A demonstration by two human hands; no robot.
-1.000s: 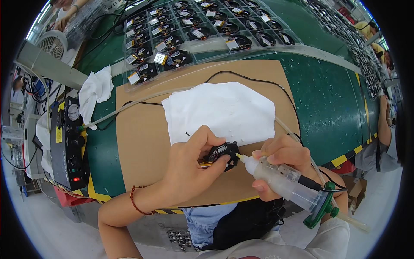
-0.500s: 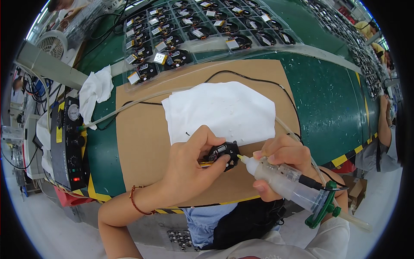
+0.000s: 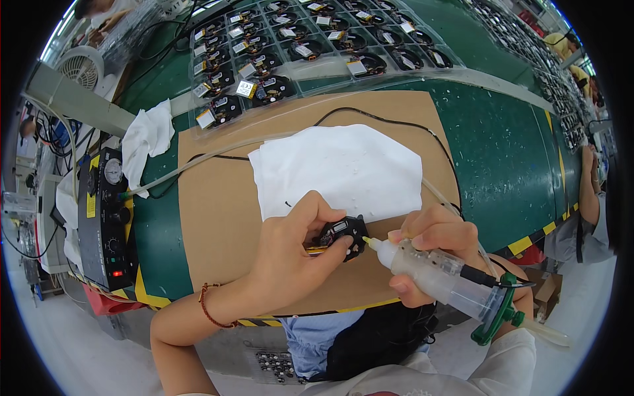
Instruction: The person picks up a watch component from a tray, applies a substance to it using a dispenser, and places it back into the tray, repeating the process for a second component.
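Between the thumb and fingers of my left hand (image 3: 294, 247) is a small black electronic module (image 3: 347, 232), tilted up over the brown cardboard sheet (image 3: 221, 231). My right hand (image 3: 439, 244) is wrapped round a glue dispensing syringe (image 3: 436, 274), a translucent barrel with a green cap. Its yellow-green needle tip (image 3: 370, 241) points left and is at the module's right edge; whether it touches cannot be made out. A white cloth (image 3: 340, 168) lies on the cardboard just beyond both hands.
A clear compartment tray (image 3: 310, 69) of similar black modules with silver battery cells stands at the back. At left sits a black dispenser controller (image 3: 102, 218) with a gauge; its hose (image 3: 211, 155) crosses the cardboard. A crumpled cloth (image 3: 148, 138) lies near it. A person's arm (image 3: 590, 185) shows far right.
The syringe's green-capped rear end has shifted very slightly to the right. Both hands keep their holds, and the module stays almost in the same place.
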